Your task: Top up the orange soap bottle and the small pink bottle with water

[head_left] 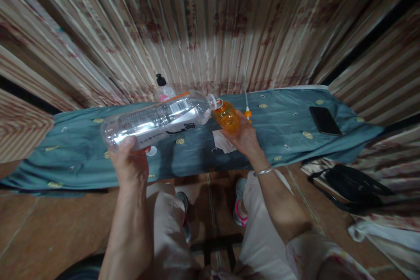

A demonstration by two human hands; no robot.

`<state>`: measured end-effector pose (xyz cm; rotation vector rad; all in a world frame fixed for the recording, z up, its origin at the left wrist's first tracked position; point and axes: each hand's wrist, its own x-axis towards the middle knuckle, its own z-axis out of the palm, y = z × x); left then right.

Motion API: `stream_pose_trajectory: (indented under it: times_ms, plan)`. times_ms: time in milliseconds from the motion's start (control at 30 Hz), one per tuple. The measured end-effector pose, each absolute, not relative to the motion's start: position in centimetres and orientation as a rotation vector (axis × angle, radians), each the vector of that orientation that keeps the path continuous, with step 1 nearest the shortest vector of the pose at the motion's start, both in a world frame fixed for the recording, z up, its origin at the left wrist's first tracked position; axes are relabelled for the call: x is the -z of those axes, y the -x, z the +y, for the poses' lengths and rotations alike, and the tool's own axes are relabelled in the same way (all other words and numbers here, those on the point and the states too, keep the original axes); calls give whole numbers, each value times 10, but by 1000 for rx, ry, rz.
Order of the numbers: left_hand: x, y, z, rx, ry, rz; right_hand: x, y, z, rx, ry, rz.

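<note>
Perhaps, gripped near its base by the left hand [130, 162], the clear bottle [157, 123] could be tipped off the orange bottle [226, 118] clasped by the right hand [245, 137].

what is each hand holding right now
Left hand: closed around the large clear bottle, near its base.
Right hand: holding the small orange bottle, its mouth by the clear one's.

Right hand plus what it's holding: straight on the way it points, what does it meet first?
Likely the clear bottle, at its neck: the right hand points up-left in the picture, along the orange bottle it holds, which sits right by that neck. Depth is unclear; can't tell if the bottles touch.
</note>
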<state>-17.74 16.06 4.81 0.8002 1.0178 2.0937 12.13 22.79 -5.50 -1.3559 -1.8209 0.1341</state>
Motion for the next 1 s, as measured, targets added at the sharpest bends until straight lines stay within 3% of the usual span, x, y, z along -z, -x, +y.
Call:
stream_pose_trajectory:
  times_ms: [1000]
  plan:
    - [-52, 175, 159, -2099, -799, 1019, 50, -120, 225, -116, 1365, -1825]
